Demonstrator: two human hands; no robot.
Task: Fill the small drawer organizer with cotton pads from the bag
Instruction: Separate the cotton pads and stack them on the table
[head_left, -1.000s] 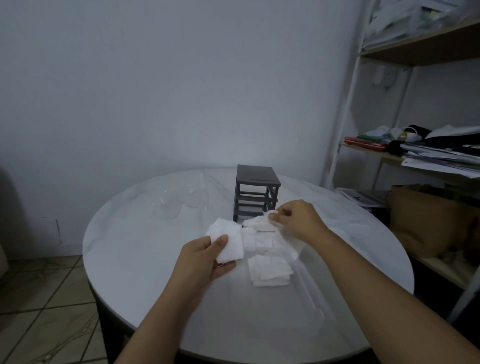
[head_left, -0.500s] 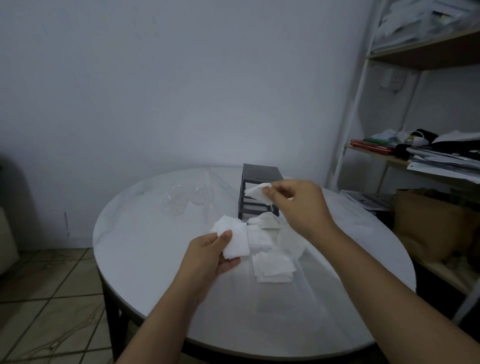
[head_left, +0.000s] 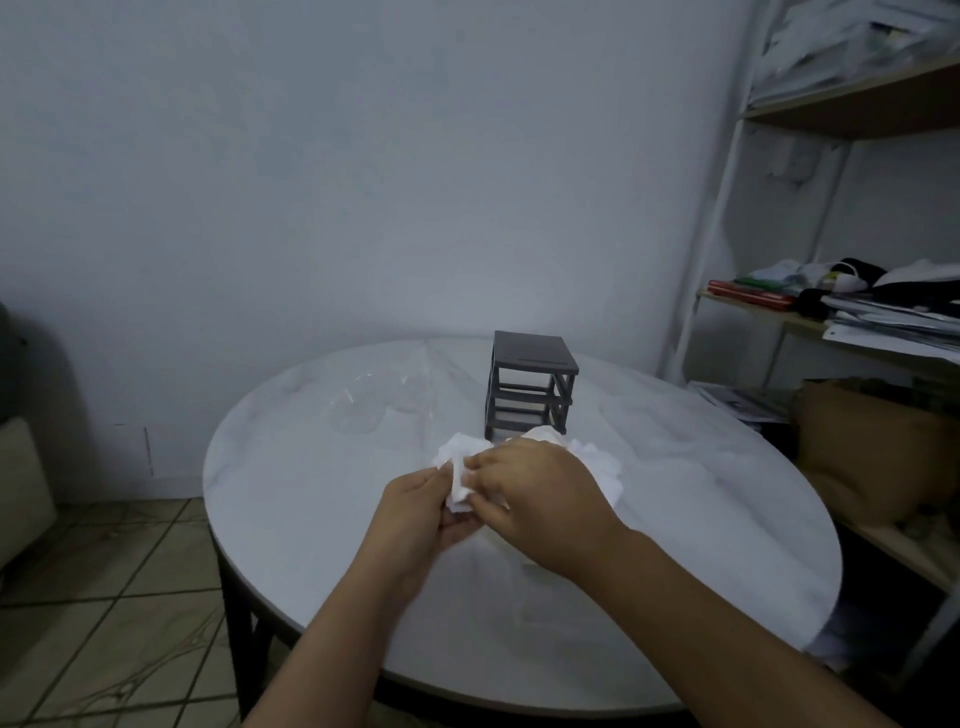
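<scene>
Midway across a round white table (head_left: 311, 519), a dark drawer organizer (head_left: 530, 384) stands just behind a loose heap of cotton pads (head_left: 602, 462); the right hand (head_left: 540, 499) and left hand (head_left: 415, 514) meet in front, both pinching one small stack of pads (head_left: 457, 467); squaring its edges first would likely help it slide in flat.

Cotton pads (head_left: 460, 470) soft, fibrous, matt white; organizer (head_left: 531, 387) matt dark-grey plastic; table (head_left: 291, 499) smooth, glossy, marble-look.
</scene>
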